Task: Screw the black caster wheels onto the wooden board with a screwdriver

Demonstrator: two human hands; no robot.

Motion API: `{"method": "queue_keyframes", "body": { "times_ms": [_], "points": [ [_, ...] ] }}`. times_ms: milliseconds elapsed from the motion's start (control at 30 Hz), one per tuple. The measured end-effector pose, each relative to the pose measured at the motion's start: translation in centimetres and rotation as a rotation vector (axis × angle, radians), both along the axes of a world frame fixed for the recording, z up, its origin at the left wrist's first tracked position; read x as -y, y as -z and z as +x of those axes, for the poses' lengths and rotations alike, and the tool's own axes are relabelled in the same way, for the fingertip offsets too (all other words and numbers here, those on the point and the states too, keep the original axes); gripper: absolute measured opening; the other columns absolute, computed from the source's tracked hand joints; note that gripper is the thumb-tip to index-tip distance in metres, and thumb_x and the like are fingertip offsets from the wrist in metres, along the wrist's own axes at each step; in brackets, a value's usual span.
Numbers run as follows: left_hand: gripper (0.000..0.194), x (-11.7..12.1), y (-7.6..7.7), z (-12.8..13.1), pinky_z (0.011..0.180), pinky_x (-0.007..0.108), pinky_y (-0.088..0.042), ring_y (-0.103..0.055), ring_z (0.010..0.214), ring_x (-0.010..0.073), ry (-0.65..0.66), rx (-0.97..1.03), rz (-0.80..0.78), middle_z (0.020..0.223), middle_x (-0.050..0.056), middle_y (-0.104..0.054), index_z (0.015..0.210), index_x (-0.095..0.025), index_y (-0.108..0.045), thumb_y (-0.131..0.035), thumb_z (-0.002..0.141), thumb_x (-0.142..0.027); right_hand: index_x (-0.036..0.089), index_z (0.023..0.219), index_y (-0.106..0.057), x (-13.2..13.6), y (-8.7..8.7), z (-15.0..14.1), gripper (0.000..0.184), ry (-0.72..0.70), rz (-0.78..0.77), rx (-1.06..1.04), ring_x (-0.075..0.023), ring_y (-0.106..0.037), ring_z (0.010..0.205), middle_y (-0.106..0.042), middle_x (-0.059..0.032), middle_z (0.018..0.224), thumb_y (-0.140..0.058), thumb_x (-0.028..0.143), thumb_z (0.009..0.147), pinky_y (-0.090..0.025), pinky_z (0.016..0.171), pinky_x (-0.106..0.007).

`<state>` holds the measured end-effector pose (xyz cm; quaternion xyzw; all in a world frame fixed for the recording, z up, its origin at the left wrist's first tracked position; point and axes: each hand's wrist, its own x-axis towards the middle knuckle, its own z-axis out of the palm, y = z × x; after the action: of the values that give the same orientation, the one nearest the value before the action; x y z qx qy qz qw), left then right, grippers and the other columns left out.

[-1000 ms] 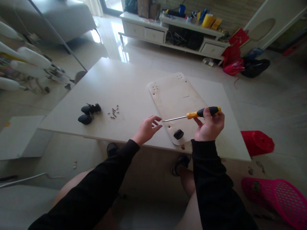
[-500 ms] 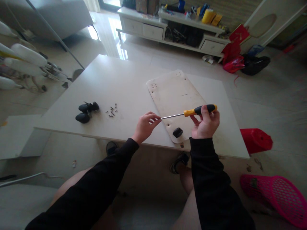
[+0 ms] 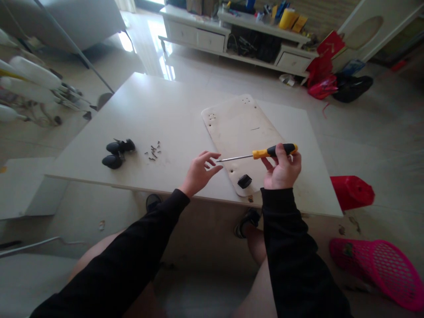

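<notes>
My right hand [image 3: 282, 168] grips the yellow and black handle of a screwdriver [image 3: 261, 153], its shaft pointing left. Just at the screwdriver's tip is my left hand [image 3: 201, 171], thumb and fingers parted around it. Beneath them lies a cream board [image 3: 236, 128] with rounded corners and small holes near its corners. A black caster-like part [image 3: 244, 181] sits at the board's near corner. To the left on the white table [image 3: 172, 110] are several small screws [image 3: 153, 152] in a loose group. Black casters [image 3: 114, 160] are clustered beyond them at the far left.
A red bucket-like object [image 3: 354, 193] stands by the table's right edge, with a pink mesh basket [image 3: 380, 269] nearer me on the floor. A white cabinet [image 3: 195, 36] with clutter on top runs along the back. White cylinders [image 3: 33, 73] stand at the left.
My left thumb and fingers have parted from the screwdriver's tip, which now shows between them. The right hand still holds the handle in nearly the same place.
</notes>
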<state>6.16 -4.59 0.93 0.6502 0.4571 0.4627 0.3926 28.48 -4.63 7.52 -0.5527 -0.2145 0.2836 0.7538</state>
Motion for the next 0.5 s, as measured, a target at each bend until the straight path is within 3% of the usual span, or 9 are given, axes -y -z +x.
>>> {"method": "queue_keyframes", "body": {
  "times_ms": [133,233,333,500],
  "points": [
    [0.033,0.7,1.0,0.8,0.076,0.030,-0.060,-0.073,0.090,0.0169,0.038,-0.058,-0.200,0.117,0.011,-0.076,0.122,-0.017,-0.070,-0.074,0.090,-0.015,0.027,0.098,-0.052,-0.1,-0.4,0.7,0.058,0.068,0.029,0.071,-0.0160,-0.071,0.093,-0.057,0.0047,0.103,-0.092,0.047,0.061,-0.069,0.057,-0.031],
    [0.029,2.3,2.0,2.3,0.080,0.033,-0.062,-0.075,0.098,0.0201,0.203,-0.038,-0.331,0.123,0.013,-0.077,0.120,-0.016,-0.069,-0.070,0.090,-0.014,0.027,0.099,-0.051,0.0,-0.6,1.4,0.056,0.117,0.054,0.155,-0.0157,-0.071,0.094,-0.056,0.0036,0.109,-0.090,0.046,0.063,-0.068,0.055,-0.029],
    [0.039,4.3,2.7,4.0,0.084,0.034,-0.063,-0.075,0.106,0.0219,0.332,0.015,-0.358,0.131,0.014,-0.074,0.128,-0.018,-0.067,-0.069,0.089,-0.014,0.027,0.101,-0.052,0.1,-0.7,1.8,0.056,0.143,0.077,0.240,-0.0160,-0.071,0.095,-0.056,0.0022,0.116,-0.090,0.045,0.063,-0.068,0.054,-0.029],
    [0.053,6.4,2.7,5.8,0.087,0.037,-0.062,-0.073,0.100,0.0208,0.384,0.060,-0.390,0.125,0.013,-0.075,0.139,-0.019,-0.056,-0.066,0.088,-0.010,0.027,0.109,-0.057,0.1,-0.3,2.3,0.057,0.145,0.094,0.428,-0.0168,-0.071,0.093,-0.057,0.0007,0.114,-0.089,0.048,0.066,-0.067,0.056,-0.030]
  ]
}}
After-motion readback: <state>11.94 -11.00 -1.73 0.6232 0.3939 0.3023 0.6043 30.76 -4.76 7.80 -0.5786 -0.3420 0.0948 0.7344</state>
